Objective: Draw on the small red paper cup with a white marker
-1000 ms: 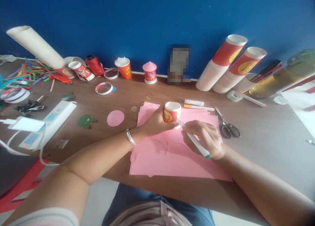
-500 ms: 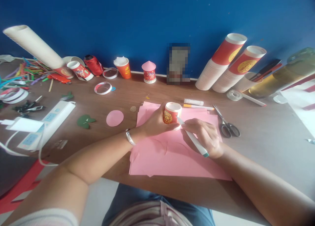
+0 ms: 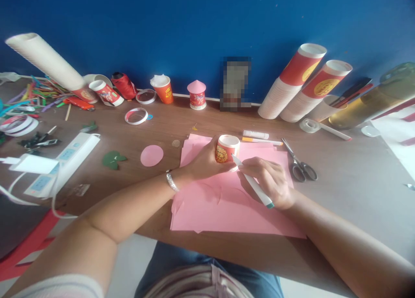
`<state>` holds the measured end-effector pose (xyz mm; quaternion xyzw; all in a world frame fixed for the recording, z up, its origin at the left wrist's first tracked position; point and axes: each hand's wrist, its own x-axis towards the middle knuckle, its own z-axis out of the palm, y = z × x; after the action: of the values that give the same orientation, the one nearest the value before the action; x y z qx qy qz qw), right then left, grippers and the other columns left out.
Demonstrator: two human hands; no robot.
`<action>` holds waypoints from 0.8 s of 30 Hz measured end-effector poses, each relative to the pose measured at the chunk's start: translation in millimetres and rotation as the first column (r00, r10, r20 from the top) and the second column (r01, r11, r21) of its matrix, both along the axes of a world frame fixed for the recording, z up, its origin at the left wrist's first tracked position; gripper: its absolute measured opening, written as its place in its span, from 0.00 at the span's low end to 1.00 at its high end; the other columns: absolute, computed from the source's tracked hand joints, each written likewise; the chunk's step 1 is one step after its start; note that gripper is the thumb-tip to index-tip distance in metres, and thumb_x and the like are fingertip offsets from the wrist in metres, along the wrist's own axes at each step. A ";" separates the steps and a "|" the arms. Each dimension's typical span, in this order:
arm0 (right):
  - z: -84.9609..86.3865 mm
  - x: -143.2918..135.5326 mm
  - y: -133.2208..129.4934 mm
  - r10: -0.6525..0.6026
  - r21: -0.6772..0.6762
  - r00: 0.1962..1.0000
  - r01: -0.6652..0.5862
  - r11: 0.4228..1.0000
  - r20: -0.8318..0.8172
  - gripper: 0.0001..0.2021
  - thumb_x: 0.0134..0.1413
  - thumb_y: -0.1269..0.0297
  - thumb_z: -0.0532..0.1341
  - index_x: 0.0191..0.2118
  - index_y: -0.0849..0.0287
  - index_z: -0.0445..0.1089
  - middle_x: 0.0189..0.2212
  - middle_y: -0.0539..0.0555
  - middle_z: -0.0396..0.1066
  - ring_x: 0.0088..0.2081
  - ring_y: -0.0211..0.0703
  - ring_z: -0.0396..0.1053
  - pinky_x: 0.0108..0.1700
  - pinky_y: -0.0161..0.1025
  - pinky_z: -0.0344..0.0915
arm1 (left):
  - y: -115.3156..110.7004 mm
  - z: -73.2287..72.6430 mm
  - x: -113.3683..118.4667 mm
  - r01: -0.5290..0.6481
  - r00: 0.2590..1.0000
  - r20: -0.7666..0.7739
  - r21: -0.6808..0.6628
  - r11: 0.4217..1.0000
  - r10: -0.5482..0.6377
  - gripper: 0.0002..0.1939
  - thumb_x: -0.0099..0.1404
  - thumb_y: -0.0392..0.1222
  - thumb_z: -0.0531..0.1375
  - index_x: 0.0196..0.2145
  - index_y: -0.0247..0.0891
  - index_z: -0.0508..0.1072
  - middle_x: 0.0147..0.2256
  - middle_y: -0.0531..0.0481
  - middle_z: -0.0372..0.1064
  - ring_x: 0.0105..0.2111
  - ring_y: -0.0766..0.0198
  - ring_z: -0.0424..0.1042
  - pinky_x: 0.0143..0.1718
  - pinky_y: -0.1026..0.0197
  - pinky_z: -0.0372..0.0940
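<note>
A short red paper cup [image 3: 227, 150] with a gold emblem and white rim is upright over a stack of pink paper [image 3: 223, 207]. My left hand [image 3: 210, 159] is wrapped round its left side and base. In my right hand [image 3: 269, 180] is a white marker [image 3: 256, 190] with a green end, slanting up to the left. The marker's tip meets the front of the cup. Just beyond the paper's top edge lie a white cap-like tube [image 3: 255, 134] and an orange-and-white pen [image 3: 262, 141].
Scissors [image 3: 301, 166] lie right of the paper. A pink disc [image 3: 152, 155], green scraps [image 3: 113, 159] and a power strip [image 3: 63, 164] are to the left. Along the blue wall stand cup stacks [image 3: 279, 97] and a pink-roofed cup [image 3: 197, 95].
</note>
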<state>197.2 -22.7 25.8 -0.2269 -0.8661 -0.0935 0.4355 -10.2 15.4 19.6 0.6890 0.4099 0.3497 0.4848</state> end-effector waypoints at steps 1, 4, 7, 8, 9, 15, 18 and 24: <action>-0.1 -0.1 0.0 0.000 0.001 1.000 0.000 1.000 0.000 0.14 0.58 0.80 0.63 0.49 0.64 0.67 0.34 0.57 0.74 0.30 0.40 0.71 0.28 0.36 0.71 | 0.1 -0.1 0.1 -0.002 1.000 -0.003 0.001 1.000 0.002 0.25 0.57 0.45 0.71 0.47 0.39 0.64 0.46 0.44 0.73 0.45 0.56 0.74 0.41 0.57 0.71; 0.2 0.1 0.0 -0.004 0.002 1.000 0.004 1.000 -0.001 0.14 0.58 0.79 0.63 0.49 0.63 0.67 0.34 0.57 0.74 0.30 0.40 0.72 0.28 0.37 0.71 | 0.3 -0.8 0.1 0.001 1.000 -0.006 0.008 1.000 -0.001 0.24 0.57 0.45 0.71 0.45 0.39 0.64 0.44 0.46 0.73 0.44 0.57 0.74 0.41 0.57 0.71; 1.1 0.7 -0.2 -0.012 -0.005 1.000 0.012 1.000 0.007 0.15 0.59 0.79 0.61 0.51 0.61 0.67 0.33 0.55 0.74 0.30 0.40 0.73 0.28 0.36 0.71 | 0.4 -1.7 -0.4 0.004 1.000 -0.005 0.013 1.000 -0.004 0.24 0.58 0.45 0.71 0.46 0.39 0.64 0.42 0.47 0.73 0.43 0.58 0.74 0.41 0.58 0.71; 1.4 0.9 -0.2 -0.015 -0.009 1.000 0.016 1.000 0.008 0.15 0.60 0.79 0.61 0.52 0.61 0.66 0.33 0.55 0.74 0.30 0.40 0.73 0.28 0.36 0.71 | 0.4 -1.9 -0.6 0.006 1.000 -0.003 0.012 1.000 -0.006 0.24 0.58 0.45 0.70 0.46 0.39 0.64 0.42 0.47 0.73 0.43 0.58 0.74 0.41 0.58 0.71; 1.5 1.1 -0.2 -0.018 -0.011 1.000 0.018 1.000 0.008 0.16 0.60 0.78 0.61 0.52 0.60 0.66 0.34 0.54 0.74 0.30 0.40 0.73 0.28 0.36 0.71 | 0.4 -2.1 -0.8 0.010 1.000 -0.002 0.010 1.000 -0.010 0.24 0.58 0.45 0.70 0.46 0.39 0.64 0.42 0.47 0.73 0.43 0.58 0.74 0.41 0.58 0.71; 0.8 1.4 0.3 -0.019 -0.024 1.000 0.019 1.000 -0.003 0.17 0.58 0.79 0.62 0.52 0.62 0.67 0.34 0.55 0.74 0.30 0.40 0.72 0.28 0.37 0.70 | 0.6 -1.9 -1.1 0.018 1.000 0.017 0.005 1.000 -0.018 0.25 0.58 0.48 0.71 0.46 0.39 0.64 0.43 0.46 0.73 0.44 0.57 0.74 0.42 0.56 0.71; 0.9 1.3 0.1 -0.020 -0.024 1.000 0.020 1.000 -0.002 0.17 0.59 0.79 0.62 0.52 0.61 0.67 0.34 0.55 0.74 0.30 0.41 0.73 0.28 0.37 0.70 | 0.6 -1.6 -0.5 0.013 1.000 0.013 0.008 1.000 -0.013 0.25 0.58 0.47 0.71 0.46 0.39 0.64 0.44 0.45 0.73 0.44 0.56 0.74 0.42 0.56 0.71; 1.9 1.6 0.0 -0.026 -0.029 1.000 0.026 0.999 -0.001 0.16 0.60 0.78 0.62 0.52 0.60 0.66 0.34 0.53 0.73 0.30 0.39 0.71 0.27 0.35 0.70 | 0.7 -2.5 -0.9 0.000 1.000 -0.012 0.015 1.000 0.000 0.25 0.57 0.47 0.72 0.45 0.39 0.65 0.45 0.45 0.73 0.43 0.57 0.74 0.40 0.58 0.70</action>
<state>198.9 -22.7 27.7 -0.2446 -0.8640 -0.0863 0.4317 -11.1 16.2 17.2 0.6947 0.4101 0.3486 0.4771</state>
